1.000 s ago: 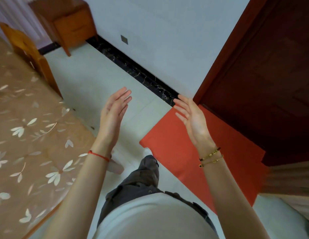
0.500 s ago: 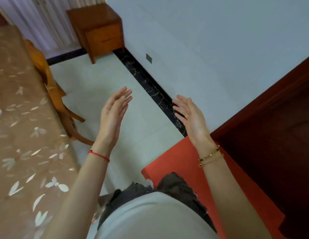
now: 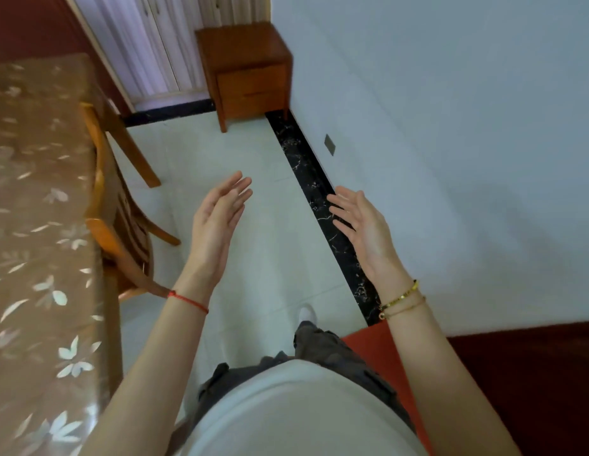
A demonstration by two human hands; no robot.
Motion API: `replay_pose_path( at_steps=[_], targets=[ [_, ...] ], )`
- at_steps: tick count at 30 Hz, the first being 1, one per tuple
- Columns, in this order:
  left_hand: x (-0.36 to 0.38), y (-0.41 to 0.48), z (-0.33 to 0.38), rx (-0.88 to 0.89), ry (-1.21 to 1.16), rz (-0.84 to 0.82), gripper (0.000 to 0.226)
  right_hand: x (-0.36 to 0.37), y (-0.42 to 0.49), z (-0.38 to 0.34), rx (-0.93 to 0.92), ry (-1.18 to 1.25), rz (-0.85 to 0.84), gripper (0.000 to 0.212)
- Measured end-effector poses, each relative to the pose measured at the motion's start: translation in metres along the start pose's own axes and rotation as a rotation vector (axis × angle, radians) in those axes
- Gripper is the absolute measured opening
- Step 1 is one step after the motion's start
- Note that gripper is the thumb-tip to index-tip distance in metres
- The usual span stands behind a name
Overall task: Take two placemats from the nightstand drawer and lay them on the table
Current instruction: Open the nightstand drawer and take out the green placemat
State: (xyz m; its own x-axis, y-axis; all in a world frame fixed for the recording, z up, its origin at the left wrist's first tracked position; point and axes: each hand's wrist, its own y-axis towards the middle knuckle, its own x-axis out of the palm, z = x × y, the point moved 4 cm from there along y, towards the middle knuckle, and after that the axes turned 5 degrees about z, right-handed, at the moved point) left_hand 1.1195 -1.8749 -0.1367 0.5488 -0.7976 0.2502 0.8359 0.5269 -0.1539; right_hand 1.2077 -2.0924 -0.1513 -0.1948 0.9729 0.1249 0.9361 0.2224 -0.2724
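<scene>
A brown wooden nightstand (image 3: 245, 65) stands in the far corner against the white wall, its two drawers closed. No placemat shows. The table (image 3: 39, 225) with a brown flowered cover runs along the left side. My left hand (image 3: 219, 222) and my right hand (image 3: 362, 230) are raised in front of me over the floor, palms facing each other, fingers straight, holding nothing. Both are well short of the nightstand.
A wooden chair (image 3: 122, 222) is tucked at the table's edge on the left. White curtains (image 3: 148, 44) hang behind the nightstand. Pale floor tiles (image 3: 270, 179) lead ahead beside a black skirting strip (image 3: 316, 199). A red mat (image 3: 378, 350) and dark door lie at lower right.
The view has swung left, away from the door. The nightstand has come nearer and more central, and the red mat has slid to the lower right. My hands keep the same open pose.
</scene>
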Motion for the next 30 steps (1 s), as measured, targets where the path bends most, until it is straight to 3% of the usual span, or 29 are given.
replay_pose_path(
  at_steps=[13,30],
  targets=[
    [0.060,0.167,0.015,0.066,-0.008,0.214,0.035,0.025,0.224,-0.070,0.021,-0.090,-0.205,0.047],
    [0.053,0.421,0.049,0.072,-0.004,0.259,0.035,0.142,0.466,-0.114,0.037,-0.089,-0.266,0.047]
  ],
)
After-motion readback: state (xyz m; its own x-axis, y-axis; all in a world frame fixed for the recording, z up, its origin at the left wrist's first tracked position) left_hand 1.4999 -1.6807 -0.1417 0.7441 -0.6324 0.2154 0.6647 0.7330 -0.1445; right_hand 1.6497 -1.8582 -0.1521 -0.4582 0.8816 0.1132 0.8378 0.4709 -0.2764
